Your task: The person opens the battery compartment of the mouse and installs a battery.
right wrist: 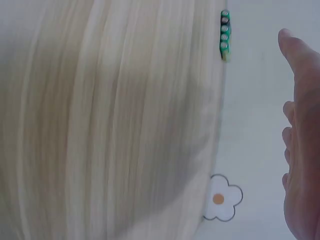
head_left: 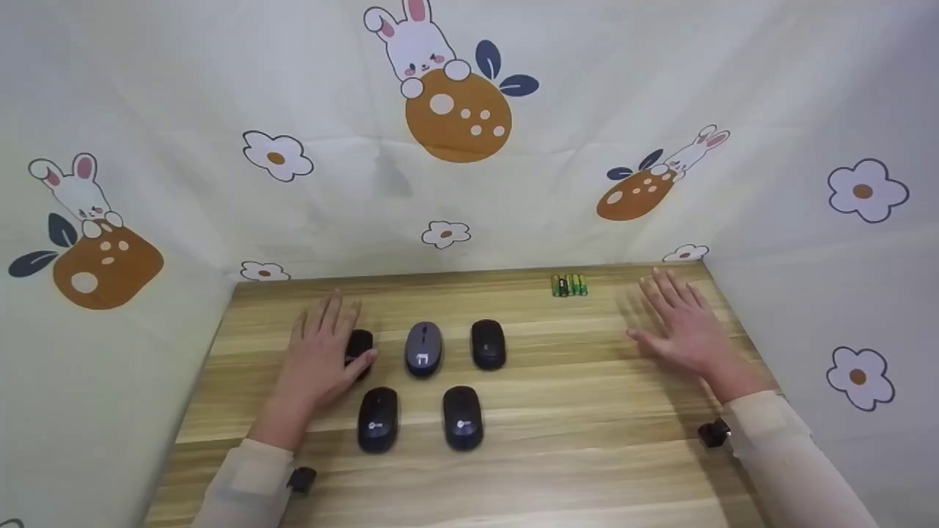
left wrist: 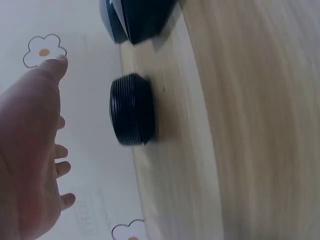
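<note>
My left hand (head_left: 319,359) hovers with spread fingers at the left of the table, overlapping a black computer mouse (head_left: 359,343) in the head view. The left wrist view has a gap between this hand (left wrist: 30,155) and the dark mouse with a ridged side (left wrist: 132,110). To its right lie a grey mouse (head_left: 423,346) and a black mouse (head_left: 488,344). Nearer the front are two more black mice, one left (head_left: 378,419) and one right (head_left: 463,418). My right hand (head_left: 686,334), fingers straight and holding nothing, is over the table's right side, nearest the green batteries (head_left: 570,285).
The batteries stand in a short row near the back edge of the wooden table (head_left: 587,440). A pale printed cloth (head_left: 352,213) with rabbits and flowers encloses the back and both sides. Small black cameras are strapped at both wrists.
</note>
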`<act>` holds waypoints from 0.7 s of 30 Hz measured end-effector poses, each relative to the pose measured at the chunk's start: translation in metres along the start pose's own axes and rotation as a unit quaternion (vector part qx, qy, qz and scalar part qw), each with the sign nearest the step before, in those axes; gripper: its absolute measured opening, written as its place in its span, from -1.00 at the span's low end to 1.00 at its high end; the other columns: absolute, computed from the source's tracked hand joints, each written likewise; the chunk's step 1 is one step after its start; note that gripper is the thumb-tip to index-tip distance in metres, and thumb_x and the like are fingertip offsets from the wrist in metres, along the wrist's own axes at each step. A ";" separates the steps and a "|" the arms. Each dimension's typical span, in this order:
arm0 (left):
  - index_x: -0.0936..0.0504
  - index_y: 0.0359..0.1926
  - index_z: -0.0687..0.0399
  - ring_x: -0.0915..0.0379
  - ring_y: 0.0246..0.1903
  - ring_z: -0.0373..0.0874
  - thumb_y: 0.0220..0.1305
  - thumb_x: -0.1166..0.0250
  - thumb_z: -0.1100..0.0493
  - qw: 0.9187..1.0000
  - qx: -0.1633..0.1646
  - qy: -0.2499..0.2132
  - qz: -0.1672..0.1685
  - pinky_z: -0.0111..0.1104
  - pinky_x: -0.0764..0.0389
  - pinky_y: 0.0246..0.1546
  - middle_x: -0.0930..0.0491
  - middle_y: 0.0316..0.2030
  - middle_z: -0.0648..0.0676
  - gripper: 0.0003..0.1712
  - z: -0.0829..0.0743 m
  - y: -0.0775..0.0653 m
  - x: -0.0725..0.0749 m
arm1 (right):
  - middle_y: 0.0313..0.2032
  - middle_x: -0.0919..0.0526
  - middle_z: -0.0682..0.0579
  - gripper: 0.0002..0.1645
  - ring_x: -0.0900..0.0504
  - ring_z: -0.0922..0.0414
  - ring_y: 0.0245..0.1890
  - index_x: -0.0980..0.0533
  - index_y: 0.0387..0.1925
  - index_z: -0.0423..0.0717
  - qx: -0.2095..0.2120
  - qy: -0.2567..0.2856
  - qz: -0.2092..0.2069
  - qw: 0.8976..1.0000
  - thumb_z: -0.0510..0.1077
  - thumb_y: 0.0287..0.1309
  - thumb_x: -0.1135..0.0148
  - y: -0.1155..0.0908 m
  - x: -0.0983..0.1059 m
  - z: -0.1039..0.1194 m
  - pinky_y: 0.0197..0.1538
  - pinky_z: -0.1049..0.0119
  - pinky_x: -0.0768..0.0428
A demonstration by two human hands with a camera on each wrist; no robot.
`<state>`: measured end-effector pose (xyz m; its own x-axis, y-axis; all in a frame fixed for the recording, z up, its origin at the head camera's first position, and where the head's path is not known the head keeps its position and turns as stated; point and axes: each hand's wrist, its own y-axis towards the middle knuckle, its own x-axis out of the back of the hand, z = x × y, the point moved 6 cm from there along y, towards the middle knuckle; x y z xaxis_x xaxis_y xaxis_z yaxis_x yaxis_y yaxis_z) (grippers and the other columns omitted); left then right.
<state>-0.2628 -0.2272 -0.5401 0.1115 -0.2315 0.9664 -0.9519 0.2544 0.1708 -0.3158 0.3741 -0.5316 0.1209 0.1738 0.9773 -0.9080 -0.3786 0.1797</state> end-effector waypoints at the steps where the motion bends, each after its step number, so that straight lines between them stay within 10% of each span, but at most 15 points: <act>1: -0.13 0.76 0.13 0.14 0.70 0.37 0.54 -0.29 -0.32 1.000 -0.005 -0.009 -0.003 0.35 0.16 0.67 0.05 0.73 0.39 0.06 -0.002 0.001 -0.001 | 0.73 -0.05 -0.31 0.19 0.03 -0.34 0.72 -0.13 0.75 -0.16 0.002 0.009 0.000 1.000 0.45 0.44 -0.27 0.001 -0.002 0.003 0.65 -0.44 -0.01; 21: -0.45 0.56 0.04 -0.46 0.42 0.19 0.39 -0.58 -0.15 0.962 -0.047 -0.263 0.048 0.16 -0.52 0.44 -0.44 0.46 0.20 -0.12 -0.073 0.039 -0.020 | 0.54 -0.41 -0.31 0.17 -0.33 -0.30 0.57 -0.33 0.64 -0.24 0.033 0.264 -0.015 0.964 0.17 0.20 -0.67 0.031 -0.023 0.081 0.60 -0.33 -0.28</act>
<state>-0.2813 -0.1437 -0.5384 -0.1590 -0.6402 0.7516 -0.9175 0.3769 0.1269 -0.3144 0.2846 -0.5398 -0.0894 0.6177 0.7813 -0.8773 -0.4202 0.2318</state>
